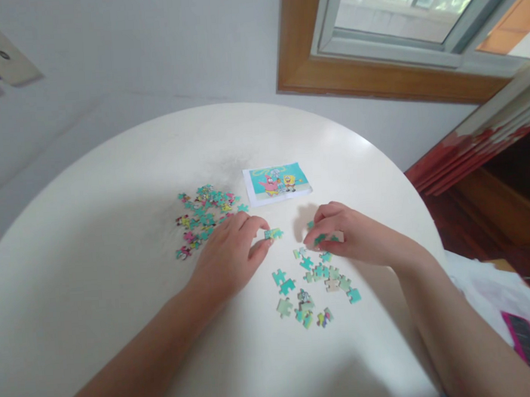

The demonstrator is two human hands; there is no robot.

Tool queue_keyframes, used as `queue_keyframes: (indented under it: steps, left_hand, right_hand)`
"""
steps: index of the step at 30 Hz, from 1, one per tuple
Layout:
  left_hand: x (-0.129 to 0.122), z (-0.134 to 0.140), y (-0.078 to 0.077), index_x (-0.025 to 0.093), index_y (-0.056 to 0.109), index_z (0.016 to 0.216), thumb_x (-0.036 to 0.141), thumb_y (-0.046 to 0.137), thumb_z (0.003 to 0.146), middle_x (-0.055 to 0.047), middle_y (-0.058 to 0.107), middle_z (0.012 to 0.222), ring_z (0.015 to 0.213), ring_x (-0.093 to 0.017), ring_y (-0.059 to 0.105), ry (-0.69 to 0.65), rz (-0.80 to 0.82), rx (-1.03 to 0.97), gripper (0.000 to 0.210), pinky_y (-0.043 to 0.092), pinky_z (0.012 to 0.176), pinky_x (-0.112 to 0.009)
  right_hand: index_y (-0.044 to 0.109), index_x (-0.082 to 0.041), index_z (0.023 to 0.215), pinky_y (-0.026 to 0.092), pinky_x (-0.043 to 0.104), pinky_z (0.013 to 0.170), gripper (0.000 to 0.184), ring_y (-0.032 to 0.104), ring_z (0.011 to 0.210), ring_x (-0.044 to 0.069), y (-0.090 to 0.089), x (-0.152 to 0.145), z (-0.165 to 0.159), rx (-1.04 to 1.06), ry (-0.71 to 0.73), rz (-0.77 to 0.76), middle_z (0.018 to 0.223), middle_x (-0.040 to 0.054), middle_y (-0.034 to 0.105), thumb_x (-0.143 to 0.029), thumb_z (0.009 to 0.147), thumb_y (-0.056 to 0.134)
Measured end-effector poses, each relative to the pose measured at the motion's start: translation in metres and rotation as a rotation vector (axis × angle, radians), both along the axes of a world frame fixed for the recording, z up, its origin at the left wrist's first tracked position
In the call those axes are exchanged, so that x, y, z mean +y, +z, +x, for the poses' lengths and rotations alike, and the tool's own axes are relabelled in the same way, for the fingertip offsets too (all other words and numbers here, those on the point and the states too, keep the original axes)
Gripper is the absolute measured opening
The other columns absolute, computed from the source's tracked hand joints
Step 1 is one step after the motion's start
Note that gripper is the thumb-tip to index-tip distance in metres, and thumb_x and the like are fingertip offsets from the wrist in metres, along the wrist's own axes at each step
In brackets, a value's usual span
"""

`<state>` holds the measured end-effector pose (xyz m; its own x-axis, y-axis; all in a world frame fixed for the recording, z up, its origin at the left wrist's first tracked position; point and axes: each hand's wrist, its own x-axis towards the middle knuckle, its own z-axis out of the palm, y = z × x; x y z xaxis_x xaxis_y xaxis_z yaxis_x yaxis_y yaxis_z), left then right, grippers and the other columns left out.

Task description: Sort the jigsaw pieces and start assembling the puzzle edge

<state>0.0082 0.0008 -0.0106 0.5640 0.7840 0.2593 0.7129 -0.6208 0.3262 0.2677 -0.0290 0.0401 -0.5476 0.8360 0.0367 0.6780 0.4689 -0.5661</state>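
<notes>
My left hand [232, 248] pinches a small joined strip of jigsaw pieces [275, 234], teal and yellow, between thumb and index finger just above the table. To its right, my right hand [343, 229] is bent over the loose pieces, thumb and index fingertips close together. Whatever those fingertips hold, if anything, is hidden. Green pieces [324, 240] show through the gap under its fingers. Nearer to me, several teal and pale green jigsaw pieces [318, 273] are spread, some touching or joined. A heap of mixed jigsaw pieces [207, 208] lies beyond my left hand.
A cartoon picture sheet [278, 182] lies behind the hands on the round white table [92, 233]. A wall and a wood-framed window [374, 75] stand behind the table. At the right are a red and white curtain [463, 144] and a pink-edged dark object [529, 347] on white material.
</notes>
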Motion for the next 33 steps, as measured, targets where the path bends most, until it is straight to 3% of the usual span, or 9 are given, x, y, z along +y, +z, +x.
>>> queue_keyframes:
  steps: [8, 13, 19, 25, 33]
  left_hand:
    - [-0.001, 0.0, 0.0, 0.019, 0.057, 0.102, 0.03, 0.054, 0.091, -0.007, 0.059, 0.097, 0.096, -0.025, 0.056, -0.002, 0.017, -0.009, 0.016, 0.046, 0.087, -0.04]
    - [-0.001, 0.0, 0.001, 0.02, 0.057, 0.102, 0.03, 0.053, 0.091, -0.006, 0.059, 0.097, 0.096, -0.025, 0.056, -0.004, 0.021, -0.005, 0.015, 0.046, 0.088, -0.039]
    - [-0.001, 0.0, 0.002, 0.019, 0.057, 0.103, 0.029, 0.053, 0.091, -0.007, 0.059, 0.097, 0.093, -0.025, 0.056, -0.005, 0.017, -0.009, 0.016, 0.046, 0.086, -0.039]
    - [-0.001, 0.001, 0.003, 0.019, 0.058, 0.102, 0.028, 0.053, 0.09, -0.007, 0.059, 0.097, 0.095, -0.026, 0.057, 0.0, 0.013, -0.011, 0.015, 0.046, 0.087, -0.04]
    - [-0.001, 0.001, 0.003, 0.02, 0.058, 0.103, 0.03, 0.054, 0.091, -0.007, 0.059, 0.099, 0.095, -0.026, 0.057, 0.001, -0.011, -0.004, 0.016, 0.046, 0.087, -0.04]
  right_hand:
    - [0.076, -0.023, 0.089, 0.043, 0.031, 0.083, 0.014, 0.059, 0.083, 0.016, -0.007, 0.002, -0.011, -0.036, 0.034, 0.022, 0.086, 0.0042, 0.064, -0.013, 0.082, 0.07]
    - [0.075, -0.022, 0.083, 0.042, 0.03, 0.078, 0.004, 0.056, 0.084, 0.018, -0.007, 0.002, -0.013, -0.1, -0.053, 0.025, 0.083, 0.0043, 0.063, -0.021, 0.083, 0.071]
    - [0.071, -0.019, 0.082, 0.042, 0.032, 0.079, 0.01, 0.054, 0.086, 0.02, -0.013, 0.004, -0.017, -0.161, -0.153, 0.087, 0.084, 0.0058, 0.062, -0.026, 0.087, 0.066]
    - [0.071, -0.02, 0.086, 0.042, 0.034, 0.082, 0.004, 0.055, 0.088, 0.021, -0.01, 0.005, -0.009, -0.127, -0.157, 0.09, 0.088, 0.0059, 0.064, -0.023, 0.085, 0.068]
    - [0.07, -0.021, 0.099, 0.043, 0.037, 0.085, 0.017, 0.056, 0.092, 0.023, -0.01, 0.006, 0.002, -0.158, -0.193, 0.109, 0.094, 0.0076, 0.064, -0.03, 0.085, 0.069]
